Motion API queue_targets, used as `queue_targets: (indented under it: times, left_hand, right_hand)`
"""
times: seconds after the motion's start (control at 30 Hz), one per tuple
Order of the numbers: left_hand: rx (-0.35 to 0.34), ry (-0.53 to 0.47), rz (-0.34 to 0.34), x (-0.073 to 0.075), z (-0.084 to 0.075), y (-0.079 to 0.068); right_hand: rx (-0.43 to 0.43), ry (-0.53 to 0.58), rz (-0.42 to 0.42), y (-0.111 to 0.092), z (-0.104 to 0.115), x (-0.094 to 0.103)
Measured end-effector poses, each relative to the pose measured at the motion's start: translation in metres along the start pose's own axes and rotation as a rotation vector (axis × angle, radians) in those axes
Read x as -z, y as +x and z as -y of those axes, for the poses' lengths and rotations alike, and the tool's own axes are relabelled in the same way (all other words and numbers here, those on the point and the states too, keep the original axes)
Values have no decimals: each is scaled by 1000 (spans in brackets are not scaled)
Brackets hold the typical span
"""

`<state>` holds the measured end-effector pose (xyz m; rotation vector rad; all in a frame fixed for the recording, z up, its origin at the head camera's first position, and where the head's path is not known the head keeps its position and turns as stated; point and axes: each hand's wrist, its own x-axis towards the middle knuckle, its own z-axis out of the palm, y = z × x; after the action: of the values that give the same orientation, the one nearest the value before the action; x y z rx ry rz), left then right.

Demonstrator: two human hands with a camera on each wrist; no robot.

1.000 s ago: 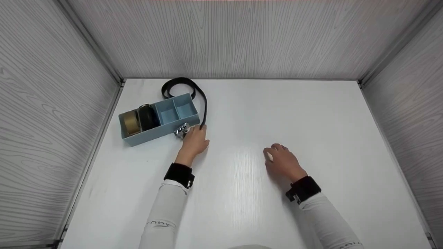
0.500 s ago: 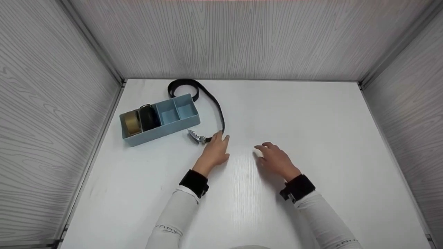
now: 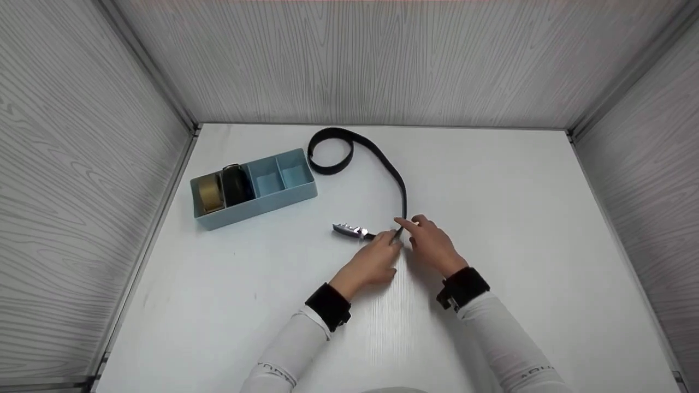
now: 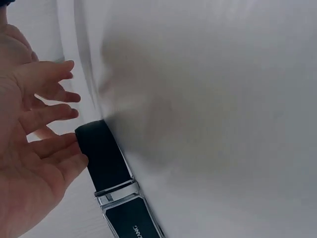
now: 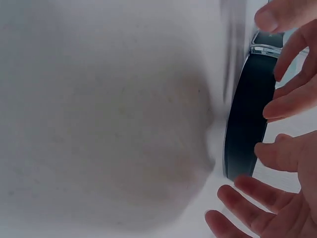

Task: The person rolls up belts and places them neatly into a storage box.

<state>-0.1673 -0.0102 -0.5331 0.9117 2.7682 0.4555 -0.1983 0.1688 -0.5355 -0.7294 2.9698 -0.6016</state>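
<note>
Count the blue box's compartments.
4 in the blue box, left to right: one with a tan roll, one with a dark roll, then the third compartment and fourth compartment, both empty. None looks hidden.

Blk belt [image 5: 247, 114] w/ silver-edged blk buckle [image 4: 133, 218] near L hand [image 3: 371, 261]. Left of it: blue-grey box [image 3: 259, 207] w/ gold-tan roll [image 3: 210, 192], blk roll [image 3: 236, 185]. Under R hand [image 3: 434, 243]: white tabletop [image 3: 519, 207]. Beyond both hands: grey wood-grain wall [image 3: 355, 65]. Behind each hand: blk wristband [image 3: 329, 307], white sleeve [image 3: 297, 343] w/ dk lettering [image 3: 276, 371].

The left wrist view crops the buckle [image 4: 130, 217].
</note>
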Motion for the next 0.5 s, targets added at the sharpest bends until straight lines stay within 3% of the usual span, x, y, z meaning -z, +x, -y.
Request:
queue_targets:
  times: [0.2,0.3,0.43,0.5]
  left_hand:
    - [-176,-90,17,-2,-6,-5]
    - [-200,-186,-21,4,0,-6]
    - [-89,-229,-166,17,18,0]
    - [8,-172,-233,23,31,6]
  right_hand:
    - [-18,-81,5,-5,-13,1]
    - [28,-55,33,-13,-21,4]
    - [89,50,120,-22,-27,13]
    - [96,90,159,-25,-28,15]
